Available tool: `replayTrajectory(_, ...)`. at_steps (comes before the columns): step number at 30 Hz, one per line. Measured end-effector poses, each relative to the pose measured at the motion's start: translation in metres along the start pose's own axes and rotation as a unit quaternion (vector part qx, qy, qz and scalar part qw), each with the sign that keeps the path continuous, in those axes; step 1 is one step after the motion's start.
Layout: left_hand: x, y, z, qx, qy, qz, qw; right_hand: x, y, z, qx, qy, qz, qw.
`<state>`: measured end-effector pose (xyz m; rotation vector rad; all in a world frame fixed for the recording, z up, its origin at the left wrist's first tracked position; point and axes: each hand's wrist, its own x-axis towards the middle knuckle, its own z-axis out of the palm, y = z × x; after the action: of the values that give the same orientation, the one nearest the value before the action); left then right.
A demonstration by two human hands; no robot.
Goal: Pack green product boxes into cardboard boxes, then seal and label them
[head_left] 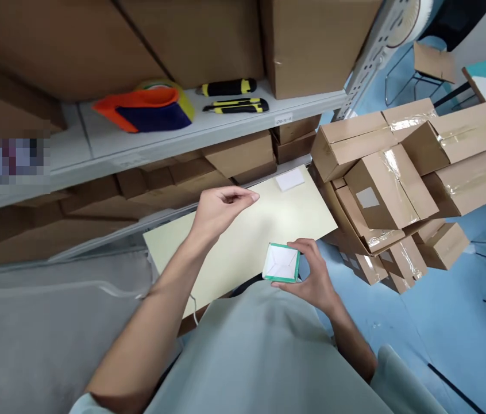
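Observation:
My right hand grips a small square box with a white face and green edges, thumb on its near side and fingers on its far side. Faint lines run from the corners of the white face toward its middle. Over the pale yellow tabletop, my left hand is raised with thumb and fingertips pinched together. Whether anything small sits in that pinch cannot be made out. A white flat piece, like paper or card, lies at the far end of the tabletop.
A metal shelf above holds large cartons, an orange and blue tape dispenser and two yellow-black utility knives. Taped cardboard boxes are piled at the right on the blue floor. A white cable hangs by the table's near edge.

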<state>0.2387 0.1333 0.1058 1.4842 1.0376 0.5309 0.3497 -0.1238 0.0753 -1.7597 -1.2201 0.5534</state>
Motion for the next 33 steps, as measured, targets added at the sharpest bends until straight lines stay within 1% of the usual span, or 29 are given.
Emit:
replayTrajectory(5, 0.085, 0.001, 0.060, 0.025, -0.015, 0.008, 1.000, 0.003, 0.022, -0.018, 0.003, 0.031, 0.032, 0.999)
replayTrajectory(7, 0.118, 0.003, 0.082, 0.065, -0.026, 0.015, 0.997, 0.005, 0.029, -0.024, -0.002, 0.036, 0.051, 0.998)
replayTrajectory(9, 0.148, 0.006, 0.101, 0.137, -0.051, 0.027, 0.989, 0.007, 0.033, -0.030, -0.005, 0.042, 0.063, 0.997)
replayTrajectory(12, 0.179, 0.012, 0.117, 0.255, -0.082, 0.064, 0.961, 0.009, 0.038, -0.036, -0.008, 0.053, 0.067, 0.996)
replayTrajectory(13, 0.185, 0.013, 0.120, 0.281, -0.079, 0.081, 0.953, 0.009, 0.039, -0.038, -0.008, 0.057, 0.069, 0.996)
replayTrajectory(15, 0.190, 0.016, 0.121, 0.313, -0.051, 0.116, 0.941, 0.011, 0.041, -0.041, -0.007, 0.062, 0.073, 0.995)
replayTrajectory(18, 0.185, 0.019, 0.114, 0.312, -0.010, 0.155, 0.937, 0.014, 0.042, -0.042, 0.000, 0.060, 0.075, 0.995)
replayTrajectory(20, 0.174, 0.020, 0.103, 0.272, -0.010, 0.150, 0.950, 0.018, 0.041, -0.042, 0.006, 0.058, 0.066, 0.996)
replayTrajectory(22, 0.157, 0.018, 0.087, 0.217, -0.019, 0.133, 0.967, 0.021, 0.039, -0.042, 0.016, 0.062, 0.051, 0.997)
replayTrajectory(25, 0.120, 0.008, 0.058, 0.138, -0.016, 0.125, 0.982, 0.026, 0.033, -0.039, 0.032, 0.072, 0.032, 0.996)
replayTrajectory(28, 0.077, -0.009, 0.026, 0.092, 0.002, 0.114, 0.989, 0.031, 0.025, -0.035, 0.045, 0.075, 0.019, 0.996)
replayTrajectory(33, 0.012, -0.043, -0.028, 0.046, 0.036, 0.070, 0.996, 0.038, 0.008, -0.018, 0.072, 0.040, -0.008, 0.997)
